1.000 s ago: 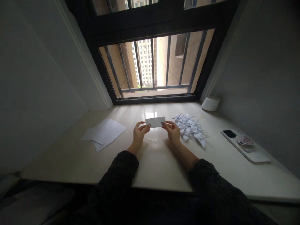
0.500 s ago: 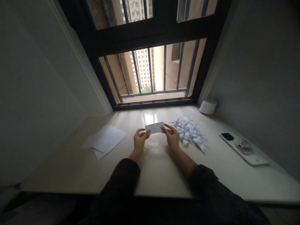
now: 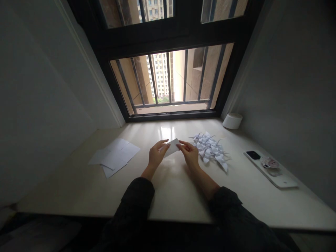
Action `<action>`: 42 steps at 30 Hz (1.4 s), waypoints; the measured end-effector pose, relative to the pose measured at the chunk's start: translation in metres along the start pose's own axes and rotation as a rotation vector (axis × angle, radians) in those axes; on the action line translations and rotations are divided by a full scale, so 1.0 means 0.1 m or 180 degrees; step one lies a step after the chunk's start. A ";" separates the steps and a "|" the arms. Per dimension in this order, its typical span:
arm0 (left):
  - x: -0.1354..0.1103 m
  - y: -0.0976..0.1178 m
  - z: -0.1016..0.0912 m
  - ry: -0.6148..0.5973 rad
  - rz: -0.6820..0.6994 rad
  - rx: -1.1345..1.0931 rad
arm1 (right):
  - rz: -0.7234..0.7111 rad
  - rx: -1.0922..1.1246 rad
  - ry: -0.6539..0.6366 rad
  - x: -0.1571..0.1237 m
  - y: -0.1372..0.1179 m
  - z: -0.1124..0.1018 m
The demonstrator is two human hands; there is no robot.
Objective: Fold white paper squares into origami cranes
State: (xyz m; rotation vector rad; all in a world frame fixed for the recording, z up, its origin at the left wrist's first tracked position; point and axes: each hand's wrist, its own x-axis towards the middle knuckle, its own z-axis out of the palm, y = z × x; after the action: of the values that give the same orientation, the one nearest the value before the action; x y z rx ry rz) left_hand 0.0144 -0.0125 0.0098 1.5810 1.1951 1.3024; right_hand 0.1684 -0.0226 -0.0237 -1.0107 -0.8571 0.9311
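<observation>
A small folded piece of white paper (image 3: 172,148) is held tilted above the white counter, its right end higher than its left. My left hand (image 3: 157,153) pinches its left side, thumb in front and fingers along the back. On the right, my right hand (image 3: 189,153) grips the upper right corner between thumb and fingers. Just beyond my right hand lies a pile of folded white paper cranes (image 3: 210,148). Loose sheets of white paper (image 3: 117,155) overlap on the counter to the left of my left hand.
The pale counter (image 3: 181,199) runs up to a dark-framed window (image 3: 173,117) with bars outside. A phone (image 3: 273,171) with a round decorated grip lies at the right. A white rounded object (image 3: 232,120) stands in the back right corner. Walls close in both sides.
The folded paper has turned from nearly level to a slant, with less of it showing between my hands. My hands have come closer together. The camera view has shifted slightly.
</observation>
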 end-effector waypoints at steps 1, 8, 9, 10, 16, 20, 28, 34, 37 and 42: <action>0.01 -0.03 0.02 -0.0001 -0.0003 0.0044 | 0.0007 -0.0010 0.0019 0.00 0.00 0.00; 0.03 -0.15 0.05 0.0201 0.0045 -0.0032 | -0.0017 0.0092 0.0025 0.02 0.00 0.00; 0.02 -0.15 0.05 0.0242 0.0070 -0.0015 | -0.0005 0.0100 0.0034 0.02 0.01 0.00; 0.01 -0.15 0.05 0.0285 0.0095 -0.0006 | 0.0012 0.0101 0.0051 0.03 0.01 0.01; -0.03 -0.14 0.03 0.0371 0.0223 0.0077 | 0.0023 -0.0017 0.0096 0.02 0.01 0.01; -0.04 -0.16 0.03 0.0329 0.0241 0.0130 | 0.0015 -0.0012 0.0076 0.01 -0.01 0.00; 0.01 -0.28 0.08 0.0550 -0.0085 -0.0493 | 0.0220 -0.0040 -0.0202 0.02 0.06 0.06; 0.06 -0.34 0.20 0.0716 -0.0112 -0.0667 | 0.0631 -0.0477 -0.0495 0.06 0.20 0.10; 0.12 -0.33 0.25 0.0799 -0.0142 -0.0682 | 0.0623 -0.0413 -0.0411 0.11 0.22 0.12; 0.19 -0.32 0.26 0.0858 -0.0166 -0.0721 | 0.0625 -0.0392 -0.0431 0.18 0.24 0.19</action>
State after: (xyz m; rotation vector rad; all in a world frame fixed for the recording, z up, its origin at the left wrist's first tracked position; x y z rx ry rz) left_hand 0.0349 0.0153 -0.0205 1.2340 1.1913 1.5927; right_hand 0.1524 0.0053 -0.0382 -1.1635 -0.9491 1.1342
